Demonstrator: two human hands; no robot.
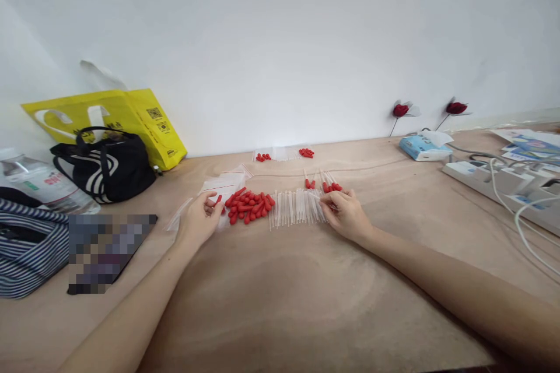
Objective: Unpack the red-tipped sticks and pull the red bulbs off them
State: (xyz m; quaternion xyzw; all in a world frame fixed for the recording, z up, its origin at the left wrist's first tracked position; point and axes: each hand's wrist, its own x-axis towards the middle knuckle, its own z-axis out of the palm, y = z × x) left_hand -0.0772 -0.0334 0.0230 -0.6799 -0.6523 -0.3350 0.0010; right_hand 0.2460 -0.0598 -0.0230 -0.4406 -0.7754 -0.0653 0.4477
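My left hand (200, 217) pinches a red rubber dropper bulb (217, 200) between thumb and fingers. Beside it lies a heap of red rubber bulbs (250, 205). To the right of the heap, thin clear dropper tubes (296, 207) lie side by side in a row. At the right end of that row is my right hand (345, 213), its fingertips closed together on a clear tube, mostly hidden by the hand. Just beyond it lie several tubes with red bulbs fitted on their near ends (331, 187).
Clear zip bags (221, 185) lie behind my left hand. Farther back is a bag with bulbs and tubes (284, 154). A black pouch (114, 166) and yellow bag (160, 128) stand left; a tissue pack (424, 147) and power strip (490, 178) with cables lie right.
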